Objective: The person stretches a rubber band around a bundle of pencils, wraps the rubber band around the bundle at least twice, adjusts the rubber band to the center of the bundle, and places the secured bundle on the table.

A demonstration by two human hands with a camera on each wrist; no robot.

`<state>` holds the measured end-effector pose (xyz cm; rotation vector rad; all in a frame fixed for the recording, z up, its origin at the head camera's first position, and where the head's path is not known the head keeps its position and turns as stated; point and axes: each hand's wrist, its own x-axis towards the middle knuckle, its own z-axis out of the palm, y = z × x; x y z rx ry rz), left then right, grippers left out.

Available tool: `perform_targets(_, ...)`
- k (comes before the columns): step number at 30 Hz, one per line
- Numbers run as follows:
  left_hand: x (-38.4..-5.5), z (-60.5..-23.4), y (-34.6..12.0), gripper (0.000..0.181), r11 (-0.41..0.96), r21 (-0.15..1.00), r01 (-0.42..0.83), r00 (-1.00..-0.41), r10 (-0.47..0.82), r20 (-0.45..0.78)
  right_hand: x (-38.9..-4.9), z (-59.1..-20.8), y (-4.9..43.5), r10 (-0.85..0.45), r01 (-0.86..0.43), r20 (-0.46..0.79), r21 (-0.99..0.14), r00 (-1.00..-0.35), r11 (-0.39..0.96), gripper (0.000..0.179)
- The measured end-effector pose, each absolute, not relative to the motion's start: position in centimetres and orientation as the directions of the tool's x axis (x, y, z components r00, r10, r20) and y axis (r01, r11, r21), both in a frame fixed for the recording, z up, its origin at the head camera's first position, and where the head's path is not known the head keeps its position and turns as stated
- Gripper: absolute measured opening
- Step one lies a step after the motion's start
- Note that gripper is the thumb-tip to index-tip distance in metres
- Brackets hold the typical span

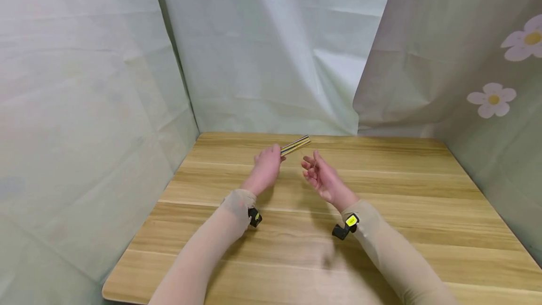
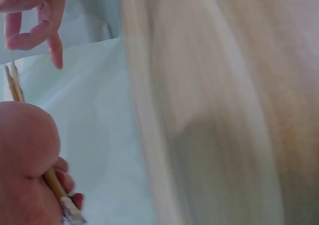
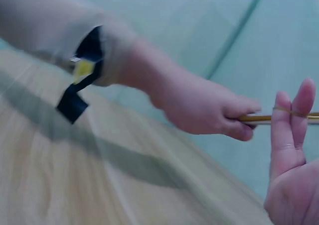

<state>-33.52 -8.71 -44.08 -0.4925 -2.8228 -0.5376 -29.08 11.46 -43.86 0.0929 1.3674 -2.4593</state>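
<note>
My left hand [image 1: 267, 164] grips a bundle of slender sticks that look like chopsticks [image 1: 295, 145], their striped length pointing to the back right above the table. In the left wrist view a pale patterned stick end [image 2: 73, 211] shows below the curled fingers. Close by on the right is my right hand [image 1: 325, 179], its fingers partly bent. A thin rubber band [image 3: 286, 110] loops over two of its fingers in the right wrist view, right beside the sticks [image 3: 259, 119]. Whether the band goes round the sticks is hard to tell.
Both hands are above a wood-grain table [image 1: 406, 239]. Pale cloth [image 1: 271, 51] hangs behind and at both sides, with white flowers [image 1: 492, 100] on the right. Each sleeved wrist carries a small black camera [image 1: 255, 217].
</note>
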Motion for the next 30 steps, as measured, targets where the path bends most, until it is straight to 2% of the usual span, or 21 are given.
perform_targets(5,-33.3,-44.2,-8.4,0.021,0.859,0.243,0.45,-0.873,0.367,0.322,-29.2,-43.7,12.9,-0.359,0.416,-0.245,-0.727,-0.901,-0.547,0.066)
perform_targets(9,-33.4,-44.3,-8.2,0.019,0.852,0.216,0.477,-0.859,0.4,0.32,-29.1,-43.5,13.7,-0.38,0.428,-0.231,-0.683,-0.895,-0.592,0.069)
perform_targets(12,-33.4,-44.4,-8.3,0.018,0.846,0.192,0.498,-0.849,0.43,0.306,-29.2,-43.4,14.1,-0.329,0.392,-0.235,-0.711,-0.915,-0.584,0.069)
perform_targets(16,-33.4,-44.5,-8.5,0.018,0.832,0.154,0.532,-0.829,0.475,0.296,-29.4,-43.4,14.1,-0.249,0.34,-0.244,-0.798,-0.937,-0.498,0.055)
perform_targets(20,-33.3,-44.6,-8.7,0.017,0.815,0.082,0.574,-0.795,0.531,0.293,-29.6,-43.8,14.1,-0.197,0.272,-0.212,-0.892,-0.957,-0.361,0.053)
perform_targets(24,-33.3,-44.7,-8.8,0.017,0.784,-0.072,0.616,-0.739,0.607,0.291,-29.5,-44.3,13.9,-0.161,0.125,-0.113,-0.99,-0.981,-0.065,0.056)
perform_targets(27,-33.2,-44.7,-8.9,0.02,0.754,-0.18,0.631,-0.7,0.654,0.286,-29.3,-44.6,13.6,-0.147,0.0,-0.025,-0.986,-0.989,0.166,0.057)
perform_targets(30,-33.2,-44.8,-9.0,0.022,0.745,-0.219,0.631,-0.688,0.667,0.286,-29.3,-44.7,13.3,-0.135,-0.073,0.037,-0.959,-0.99,0.274,0.059)
